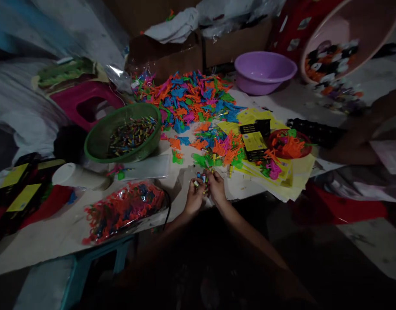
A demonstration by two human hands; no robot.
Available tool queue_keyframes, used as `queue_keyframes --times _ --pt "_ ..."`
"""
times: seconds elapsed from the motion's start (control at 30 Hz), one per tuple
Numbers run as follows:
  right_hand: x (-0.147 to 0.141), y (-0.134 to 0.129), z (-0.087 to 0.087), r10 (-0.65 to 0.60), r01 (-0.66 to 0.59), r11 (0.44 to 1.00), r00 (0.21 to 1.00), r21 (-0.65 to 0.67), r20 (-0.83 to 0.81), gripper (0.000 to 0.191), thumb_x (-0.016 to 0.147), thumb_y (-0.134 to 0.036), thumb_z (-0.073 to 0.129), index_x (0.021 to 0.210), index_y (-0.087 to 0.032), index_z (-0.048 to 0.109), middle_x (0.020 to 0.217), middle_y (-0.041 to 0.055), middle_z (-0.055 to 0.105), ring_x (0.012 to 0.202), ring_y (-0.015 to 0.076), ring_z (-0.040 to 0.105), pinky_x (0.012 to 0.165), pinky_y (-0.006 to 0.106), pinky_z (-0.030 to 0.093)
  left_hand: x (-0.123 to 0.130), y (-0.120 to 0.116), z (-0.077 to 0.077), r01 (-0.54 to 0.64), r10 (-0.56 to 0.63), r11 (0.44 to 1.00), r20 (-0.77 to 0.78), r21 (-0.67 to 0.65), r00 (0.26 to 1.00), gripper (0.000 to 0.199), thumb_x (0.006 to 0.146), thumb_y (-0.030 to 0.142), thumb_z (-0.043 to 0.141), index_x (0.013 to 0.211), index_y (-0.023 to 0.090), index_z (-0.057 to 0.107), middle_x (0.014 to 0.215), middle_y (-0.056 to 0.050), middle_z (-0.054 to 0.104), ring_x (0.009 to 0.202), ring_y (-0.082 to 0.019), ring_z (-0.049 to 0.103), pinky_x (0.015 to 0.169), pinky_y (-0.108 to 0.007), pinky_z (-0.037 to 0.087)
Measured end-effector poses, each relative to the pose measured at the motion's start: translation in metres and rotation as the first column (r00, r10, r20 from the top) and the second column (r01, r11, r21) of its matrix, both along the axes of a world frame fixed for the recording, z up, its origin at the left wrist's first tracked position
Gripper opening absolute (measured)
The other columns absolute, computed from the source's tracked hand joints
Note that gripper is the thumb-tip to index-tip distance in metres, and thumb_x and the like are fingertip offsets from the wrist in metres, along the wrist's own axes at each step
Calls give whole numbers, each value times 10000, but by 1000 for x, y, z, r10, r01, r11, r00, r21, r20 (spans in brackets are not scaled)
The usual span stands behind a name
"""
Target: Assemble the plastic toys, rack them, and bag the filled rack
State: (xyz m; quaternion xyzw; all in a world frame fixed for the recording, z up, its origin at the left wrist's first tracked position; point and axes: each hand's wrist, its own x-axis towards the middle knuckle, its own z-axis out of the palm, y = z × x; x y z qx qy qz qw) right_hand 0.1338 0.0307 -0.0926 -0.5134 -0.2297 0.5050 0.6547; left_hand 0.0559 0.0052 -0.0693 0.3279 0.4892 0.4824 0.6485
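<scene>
My left hand (194, 194) is curled around several small striped cylinders (203, 177) near the table's front edge. Right beside it, my right hand (216, 185) has thumb and fingers pinched together at the same little pieces; exactly what it grips is too small to make out. Just beyond my hands lie flat green plastic figures (201, 160) and orange ones (228, 148). To the left, a green basin (154, 122) contains many similar small cylinders. A large heap of colourful plastic figures (191, 97) spreads across the back of the table.
A clear bag of plastic figures (126, 206) and a white cup (78, 175) lie at left. On the right are yellow cards (291, 172), a red bowl (309, 148) and another person's arm (349, 146). A purple basin (262, 82) stands behind.
</scene>
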Motion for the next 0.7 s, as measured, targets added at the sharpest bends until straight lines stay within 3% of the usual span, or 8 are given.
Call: queue_keyframes --times 0.13,0.27,0.37,0.43,0.57,0.7 --pt "0 8 -6 7 -8 999 999 37 48 247 684 -411 572 677 -171 517 600 -56 488 539 77 422 537 204 362 -6 8 -4 -21 22 1000 -58 19 998 296 631 316 671 759 208 428 726 48 494 650 -77 524 627 -200 446" --pt "-2 12 -9 10 -20 999 981 51 194 241 704 -404 558 654 -174 505 595 -59 461 556 79 410 550 202 354 -10 12 -9 -27 28 999 12 -35 1000 376 595 252 682 851 237 407 711 58 505 585 -77 515 553 -193 412" --pt "-2 10 -12 4 -27 997 943 67 332 237 739 -403 528 670 -177 522 604 -47 471 586 94 435 570 214 369 -14 13 -12 33 -29 998 72 -61 997 456 542 159 667 935 242 452 650 63 503 525 -65 463 516 -180 358" --pt "-3 9 -14 -11 -31 996 892 85 453 236 766 -402 500 714 -179 556 644 -27 511 634 112 470 618 237 398 -16 14 -13 86 -74 992 116 -98 990 424 516 141 648 906 217 500 644 52 513 520 -65 452 502 -181 337" --pt "-6 7 -20 -36 -139 972 706 188 708 272 829 -378 429 825 -193 627 828 37 577 833 156 521 790 305 422 -23 16 -13 162 -129 969 178 -184 975 259 513 149 624 754 182 534 593 44 509 480 -59 427 455 -180 290" --pt "-11 9 -26 -39 -212 957 585 199 810 337 874 -347 345 953 -211 642 959 68 561 957 168 510 844 317 432 -29 22 -15 207 -158 954 225 -217 962 224 521 151 605 737 178 554 623 28 543 500 -72 462 471 -190 321"
